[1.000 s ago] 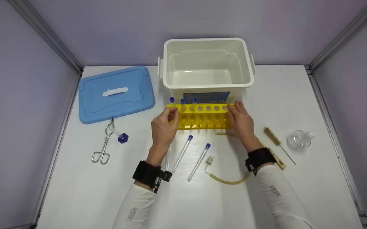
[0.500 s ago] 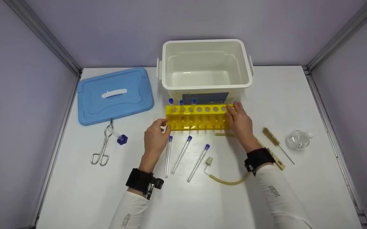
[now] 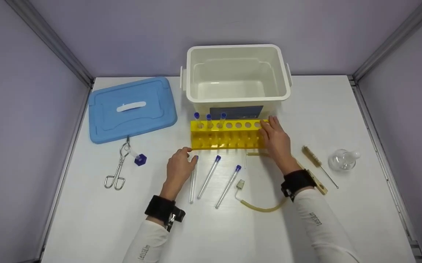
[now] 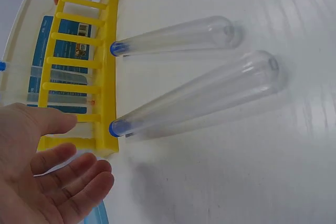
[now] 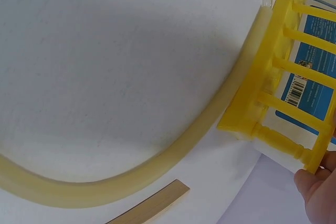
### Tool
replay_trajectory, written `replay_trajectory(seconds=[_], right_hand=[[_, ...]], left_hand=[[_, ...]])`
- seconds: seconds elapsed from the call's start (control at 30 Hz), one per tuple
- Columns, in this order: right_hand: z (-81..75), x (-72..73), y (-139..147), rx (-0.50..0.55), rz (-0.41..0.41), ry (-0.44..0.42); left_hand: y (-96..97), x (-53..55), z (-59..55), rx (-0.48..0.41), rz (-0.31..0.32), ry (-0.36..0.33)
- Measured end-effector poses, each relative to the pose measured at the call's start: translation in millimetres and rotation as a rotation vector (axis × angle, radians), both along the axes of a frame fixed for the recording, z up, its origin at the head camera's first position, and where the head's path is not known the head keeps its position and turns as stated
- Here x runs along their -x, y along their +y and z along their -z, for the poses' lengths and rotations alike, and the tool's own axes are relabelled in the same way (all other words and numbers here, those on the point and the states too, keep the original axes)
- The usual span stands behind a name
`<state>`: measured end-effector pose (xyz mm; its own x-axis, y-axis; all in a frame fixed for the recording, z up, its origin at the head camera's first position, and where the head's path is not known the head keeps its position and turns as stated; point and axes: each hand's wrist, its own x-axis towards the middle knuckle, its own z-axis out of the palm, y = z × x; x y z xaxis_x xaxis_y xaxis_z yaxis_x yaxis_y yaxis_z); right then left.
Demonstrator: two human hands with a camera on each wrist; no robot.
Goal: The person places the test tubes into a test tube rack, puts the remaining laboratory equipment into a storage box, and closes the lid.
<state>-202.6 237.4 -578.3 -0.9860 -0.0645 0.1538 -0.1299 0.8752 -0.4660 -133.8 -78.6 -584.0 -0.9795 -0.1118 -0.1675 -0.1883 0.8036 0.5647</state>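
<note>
A yellow test tube rack [image 3: 229, 140] stands in front of the white bin. Blue-capped test tubes rise from its three leftmost holes, one being the middle test tube [image 3: 208, 117]. My right hand [image 3: 278, 140] pinches the rack's upper right end, with thumb and fingers at the top bar in the right wrist view. My left hand [image 3: 179, 166], fingers relaxed and holding nothing, is by the capped end of the leftmost loose test tube [image 3: 192, 184]. In the left wrist view its thumb overlaps the rack. Two more loose test tubes, a middle one [image 3: 209, 177] and a right one [image 3: 228, 186], lie alongside.
Behind the rack is the white bin [image 3: 238, 99]. Left lie its blue lid [image 3: 134, 124], metal tongs [image 3: 120, 166] and a small blue-based cylinder [image 3: 140, 159]. Right are a rubber tube [image 3: 264, 209], a wooden piece [image 3: 319, 182], a bottle brush [image 3: 312, 157] and a glass bottle [image 3: 342, 160].
My left hand has let go of the rack's left end and moved down toward me, to the leftmost loose test tube. My right hand stays at the rack's right end.
</note>
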Motion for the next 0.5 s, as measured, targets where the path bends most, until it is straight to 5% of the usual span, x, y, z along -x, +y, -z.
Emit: replay_trajectory(seconds=[0.27,0.5], right_hand=[[-1.2,1.5,0.4,0.007,0.0,-0.021],[-1.3,1.3,1.3,0.0,-0.007,-0.007]], left_hand=[[3.5,0.9,11.2,0.022,0.036,-0.146],[-0.9,8.5,17.4,-0.008,0.051,-0.18]])
